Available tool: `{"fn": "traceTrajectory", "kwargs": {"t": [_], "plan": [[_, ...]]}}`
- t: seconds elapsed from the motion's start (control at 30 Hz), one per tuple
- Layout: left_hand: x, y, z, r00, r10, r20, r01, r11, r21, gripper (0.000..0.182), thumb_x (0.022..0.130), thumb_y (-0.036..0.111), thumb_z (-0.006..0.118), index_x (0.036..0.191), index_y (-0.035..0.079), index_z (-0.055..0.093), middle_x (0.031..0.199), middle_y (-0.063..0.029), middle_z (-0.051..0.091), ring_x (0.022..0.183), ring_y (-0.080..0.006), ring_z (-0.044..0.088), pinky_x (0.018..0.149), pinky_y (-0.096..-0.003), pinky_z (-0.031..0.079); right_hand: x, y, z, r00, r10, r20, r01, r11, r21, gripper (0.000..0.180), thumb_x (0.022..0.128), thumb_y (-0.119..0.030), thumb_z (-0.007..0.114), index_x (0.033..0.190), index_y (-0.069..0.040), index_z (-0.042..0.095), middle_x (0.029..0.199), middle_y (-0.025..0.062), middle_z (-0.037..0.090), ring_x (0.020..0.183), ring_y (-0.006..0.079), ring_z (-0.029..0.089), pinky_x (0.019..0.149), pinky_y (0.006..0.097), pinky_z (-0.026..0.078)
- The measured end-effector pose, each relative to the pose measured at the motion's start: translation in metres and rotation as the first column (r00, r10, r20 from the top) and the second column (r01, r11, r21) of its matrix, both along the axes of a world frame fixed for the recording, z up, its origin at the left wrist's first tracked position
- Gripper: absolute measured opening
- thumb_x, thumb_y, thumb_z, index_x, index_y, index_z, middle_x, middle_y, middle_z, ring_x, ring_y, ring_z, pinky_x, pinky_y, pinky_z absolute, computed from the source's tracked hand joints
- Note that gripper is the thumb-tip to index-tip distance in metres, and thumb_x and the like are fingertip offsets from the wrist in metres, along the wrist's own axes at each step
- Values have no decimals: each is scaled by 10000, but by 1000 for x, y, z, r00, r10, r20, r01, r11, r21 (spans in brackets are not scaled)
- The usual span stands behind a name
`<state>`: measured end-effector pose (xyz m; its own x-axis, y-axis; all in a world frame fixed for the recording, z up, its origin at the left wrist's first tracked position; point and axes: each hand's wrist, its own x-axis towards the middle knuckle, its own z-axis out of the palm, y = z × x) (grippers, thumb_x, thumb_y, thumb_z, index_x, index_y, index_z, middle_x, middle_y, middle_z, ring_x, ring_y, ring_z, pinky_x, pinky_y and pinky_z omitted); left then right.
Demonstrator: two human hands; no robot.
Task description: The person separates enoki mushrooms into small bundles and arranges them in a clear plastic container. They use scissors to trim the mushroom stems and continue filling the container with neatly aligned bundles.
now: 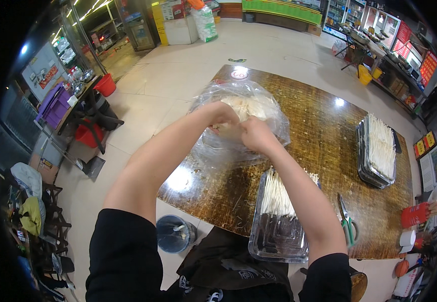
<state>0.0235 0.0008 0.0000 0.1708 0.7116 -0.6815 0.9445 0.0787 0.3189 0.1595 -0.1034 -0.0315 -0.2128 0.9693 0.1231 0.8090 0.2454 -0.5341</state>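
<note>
Both my hands are at a clear plastic bag (275,105) of enoki mushrooms (246,105) on the brown table. My left hand (226,113) is bent over into the bag among the mushrooms, its fingers mostly hidden. My right hand (256,132) is curled at the bag's near right side, beside the left; whether it grips anything does not show. Nearer me, under my right forearm, a clear plastic tray (279,238) is partly filled with a row of enoki mushrooms (275,196). Scissors with green and white handles (348,228) lie right of that tray.
Stacked clear trays (365,170) topped with enoki mushrooms (380,147) stand at the right of the wooden table (316,124). A bin (175,234) is on the floor below the table's near left edge. A stool (358,287) is at lower right.
</note>
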Motion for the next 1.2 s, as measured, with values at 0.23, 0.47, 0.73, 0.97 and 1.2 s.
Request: {"fn": "traceTrajectory", "kwargs": {"t": [0.23,0.47,0.73,0.97,1.2], "plan": [[-1,0,-10,1000,8,3,-8,994,111,494,805,324,636,1236,111,524,1147,-96,604,906,-207,599,671,-356,505,-12,-2,0,998,-29,56,27,999,22,270,802,-64,536,1013,-16,699,1148,212,575,1096,366,564,960,423,462],[-15,-5,-15,974,163,159,-179,980,89,291,840,341,639,1003,100,622,952,-33,638,756,-160,583,597,-297,476,-8,-4,-4,999,-18,40,18,1000,-10,242,829,-158,644,1011,-7,694,1163,200,575,1094,364,567,961,419,461],[-32,-10,-8,901,280,332,-285,958,-33,382,812,299,667,1066,18,613,940,-94,642,776,-183,629,601,-307,554,-2,-11,-3,1000,4,-6,-4,1000,25,263,832,-164,640,1041,-11,686,1163,194,585,1101,360,570,962,416,461],[-25,-13,-11,992,59,108,-94,928,361,464,714,362,753,982,-11,684,891,-134,667,719,-192,631,569,-322,526,-7,-7,3,994,-26,109,25,1000,9,297,841,-158,632,1103,-21,660,1186,177,576,1113,338,551,974,416,455],[-24,-22,7,972,177,152,-213,940,267,384,709,348,777,946,60,686,870,-88,658,693,-164,592,556,-308,502,-11,10,-26,992,61,109,-76,987,143,303,854,-163,628,1127,-33,646,1225,120,577,1157,316,509,1011,400,428]]}}
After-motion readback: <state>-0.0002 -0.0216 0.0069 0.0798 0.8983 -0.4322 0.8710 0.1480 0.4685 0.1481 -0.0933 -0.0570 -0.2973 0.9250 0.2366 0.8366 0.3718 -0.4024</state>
